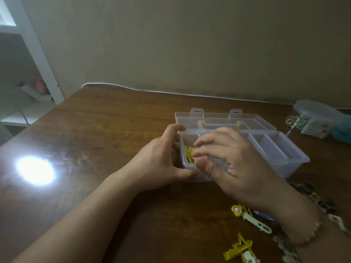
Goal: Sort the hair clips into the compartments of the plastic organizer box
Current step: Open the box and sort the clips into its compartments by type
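Observation:
A clear plastic organizer box (pixel 284 158) stands open on the brown table, its lid (pixel 224 120) folded back. My left hand (pixel 161 158) grips the box's left end, thumb on the front wall, fingers on the far corner. My right hand (pixel 233 160) hovers over the left compartments, fingers spread and bent; whether it holds a clip is hidden. Yellow clips (pixel 189 152) lie in the leftmost compartment. The two right compartments look empty. Loose on the table near me lie a white clip with a pink heart (pixel 250 218) and a yellow star clip (pixel 239 247).
More clips, dark and cream ones (pixel 322 205), are strewn along the right under my right forearm. A lidded clear jar (pixel 313 118) and a teal object stand at the far right. A bright light glare (pixel 36 170) sits on the table's left. The wall runs behind.

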